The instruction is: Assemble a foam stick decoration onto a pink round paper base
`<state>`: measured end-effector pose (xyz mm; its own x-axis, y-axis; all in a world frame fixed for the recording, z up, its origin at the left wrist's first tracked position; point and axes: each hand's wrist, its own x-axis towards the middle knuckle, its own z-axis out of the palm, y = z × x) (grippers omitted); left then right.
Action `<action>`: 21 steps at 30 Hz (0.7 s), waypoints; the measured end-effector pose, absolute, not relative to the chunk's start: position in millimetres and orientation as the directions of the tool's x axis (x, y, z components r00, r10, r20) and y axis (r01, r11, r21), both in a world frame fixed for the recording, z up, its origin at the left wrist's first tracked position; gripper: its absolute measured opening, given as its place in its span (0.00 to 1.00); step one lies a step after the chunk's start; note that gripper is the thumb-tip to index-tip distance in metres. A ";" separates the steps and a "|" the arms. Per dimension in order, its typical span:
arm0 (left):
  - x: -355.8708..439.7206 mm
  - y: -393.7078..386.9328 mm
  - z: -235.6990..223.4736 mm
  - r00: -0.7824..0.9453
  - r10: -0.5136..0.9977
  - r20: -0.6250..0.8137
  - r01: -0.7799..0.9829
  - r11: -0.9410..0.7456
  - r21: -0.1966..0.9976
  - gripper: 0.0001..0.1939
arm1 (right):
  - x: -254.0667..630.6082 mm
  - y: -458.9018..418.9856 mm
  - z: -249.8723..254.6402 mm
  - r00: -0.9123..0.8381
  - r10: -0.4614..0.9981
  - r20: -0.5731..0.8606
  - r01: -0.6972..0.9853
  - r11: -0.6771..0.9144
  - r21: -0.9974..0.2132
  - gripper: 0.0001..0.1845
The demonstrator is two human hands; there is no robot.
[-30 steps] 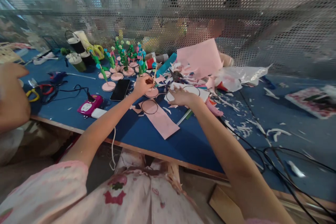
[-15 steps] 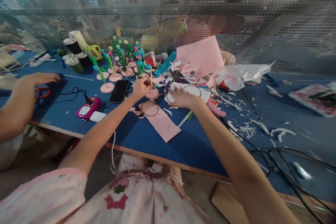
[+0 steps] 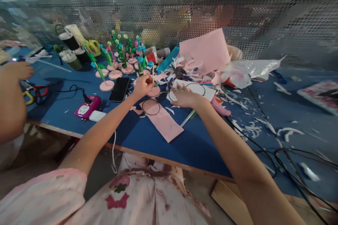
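Observation:
My left hand [image 3: 144,86] is closed around a thin wooden stick [image 3: 153,71], which stands upright over a round pink disc [image 3: 153,91]. With fingers spread, my right hand [image 3: 185,95] lies on a white sheet [image 3: 207,91] that carries black circle outlines. Just in front of my hands is a pink paper strip [image 3: 167,126] with a black circle [image 3: 151,107] at its far end. Beyond my left hand stand several green stems with blue, pink and pale flowers [image 3: 123,56] on pink round bases [image 3: 106,85].
A black phone [image 3: 119,89] and a magenta device [image 3: 88,107] with cables lie to the left. Scissors [image 3: 39,92] rest near a co-worker's hand [image 3: 18,70]. Scraps, pink paper [image 3: 204,51] and a plastic bag [image 3: 253,70] fill the back right, before a perforated metal screen [image 3: 158,17].
The co-worker's hand has moved away to the left, leaving the scissors more exposed. My hands keep their places on the stick and the white sheet; the view has shifted slightly.

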<state>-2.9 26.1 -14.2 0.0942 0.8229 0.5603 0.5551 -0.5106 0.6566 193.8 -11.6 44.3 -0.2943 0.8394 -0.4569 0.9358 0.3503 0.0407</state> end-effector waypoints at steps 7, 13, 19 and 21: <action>-1.4 24.9 -12.6 0.118 0.817 0.564 0.567 -0.521 0.638 0.10 | 194.3 -10.9 41.6 -0.282 0.842 -0.461 0.943 0.331 0.028 0.43; -1.1 24.9 -12.3 0.123 0.827 0.548 0.575 -0.510 0.640 0.11 | 194.4 -9.0 36.7 -0.276 0.845 -0.458 0.945 0.326 0.033 0.44; -2.0 24.7 -12.6 0.118 0.820 0.559 0.564 -0.519 0.642 0.12 | 193.8 -9.1 35.3 -0.275 0.848 -0.454 0.945 0.325 0.036 0.44; -2.0 24.3 -12.2 0.106 0.825 0.555 0.565 -0.510 0.649 0.12 | 192.7 -10.2 36.5 -0.273 0.849 -0.453 0.945 0.326 0.041 0.44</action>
<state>-2.0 24.3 -12.2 0.1063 0.8247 0.5555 0.5648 -0.5099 0.6488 192.7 -10.2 36.5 -0.2731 0.8489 -0.4526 0.9445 0.3258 0.0411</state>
